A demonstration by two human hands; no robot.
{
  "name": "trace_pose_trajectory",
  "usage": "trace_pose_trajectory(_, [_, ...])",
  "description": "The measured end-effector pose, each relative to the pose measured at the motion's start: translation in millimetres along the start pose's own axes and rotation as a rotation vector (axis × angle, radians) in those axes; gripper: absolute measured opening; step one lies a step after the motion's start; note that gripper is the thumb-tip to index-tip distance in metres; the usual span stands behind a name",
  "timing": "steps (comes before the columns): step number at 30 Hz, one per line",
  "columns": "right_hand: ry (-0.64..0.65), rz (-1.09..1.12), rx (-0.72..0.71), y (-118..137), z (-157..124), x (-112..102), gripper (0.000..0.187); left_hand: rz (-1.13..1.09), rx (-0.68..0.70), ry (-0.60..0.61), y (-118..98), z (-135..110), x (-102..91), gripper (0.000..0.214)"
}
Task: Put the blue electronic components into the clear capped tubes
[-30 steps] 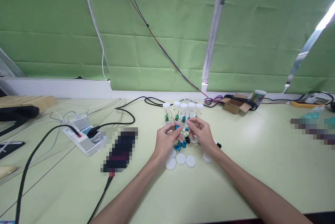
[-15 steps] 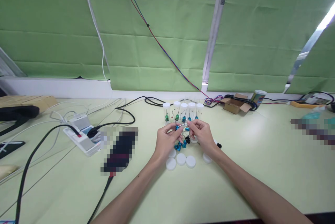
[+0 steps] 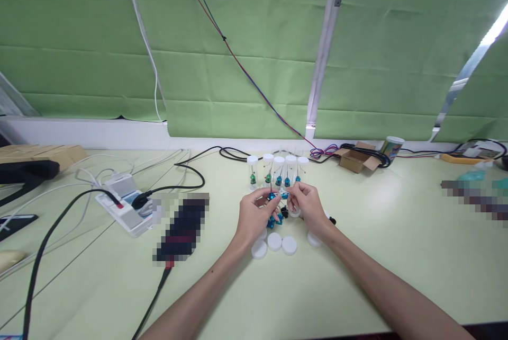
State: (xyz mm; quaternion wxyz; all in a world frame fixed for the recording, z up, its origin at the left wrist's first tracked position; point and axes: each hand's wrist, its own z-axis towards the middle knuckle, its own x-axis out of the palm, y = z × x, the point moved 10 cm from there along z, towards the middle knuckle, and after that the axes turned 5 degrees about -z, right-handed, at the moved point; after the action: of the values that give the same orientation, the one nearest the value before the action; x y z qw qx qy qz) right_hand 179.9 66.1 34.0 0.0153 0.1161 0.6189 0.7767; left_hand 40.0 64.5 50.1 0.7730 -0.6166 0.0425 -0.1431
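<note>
My left hand (image 3: 255,213) is closed, pinching a small blue piece (image 3: 272,197) with a thin dark stem rising from it. Close beside it, my right hand (image 3: 307,203) has its fingers pinched at the end of a thin pale rod that reaches toward the left hand's piece. Another small blue piece (image 3: 284,195) shows by the right fingertips; whether it is held I cannot tell. Below the hands lie more blue pieces (image 3: 271,222) and a black piece (image 3: 284,212). Behind stand several clear, white-capped vials (image 3: 253,173) with green or blue pieces inside.
Loose white caps (image 3: 289,245) lie in front of the hands. To the left are a blurred dark device (image 3: 182,229) on a cable and a white power strip (image 3: 127,207). An open cardboard box (image 3: 353,160) and a can (image 3: 392,149) stand at the back right.
My left hand has shifted slightly right and down, and its blue piece shows more fully, stem upright. The thin rod's right end sits a little lower. The right hand has barely moved.
</note>
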Motion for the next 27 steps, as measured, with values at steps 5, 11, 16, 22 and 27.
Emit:
trace_pose_trajectory(5, [0.019, 0.011, -0.007, 1.8, -1.2, 3.4, 0.038, -0.064, -0.034, -0.015, 3.7, 1.1, -1.7, 0.027])
trace_pose_trajectory(11, [0.036, -0.017, -0.013, 3.3, -2.9, 4.3, 0.036, -0.169, -0.091, -0.096, 10.4, 2.5, -9.9, 0.034])
trace_pose_trajectory(16, [0.101, -0.014, -0.047, 9.1, -5.7, 8.9, 0.032, -0.234, -0.117, -0.14, 13.9, 2.4, -13.6, 0.035])
trace_pose_trajectory(22, [0.126, -0.015, -0.069, 11.0, -7.3, 12.1, 0.034, -0.312, -0.121, -0.141, 14.1, 2.3, -12.8, 0.034])
trace_pose_trajectory(27, [0.112, -0.01, -0.069, 9.4, -5.6, 10.6, 0.032, -0.282, -0.129, -0.133, 14.0, 1.7, -12.0, 0.035])
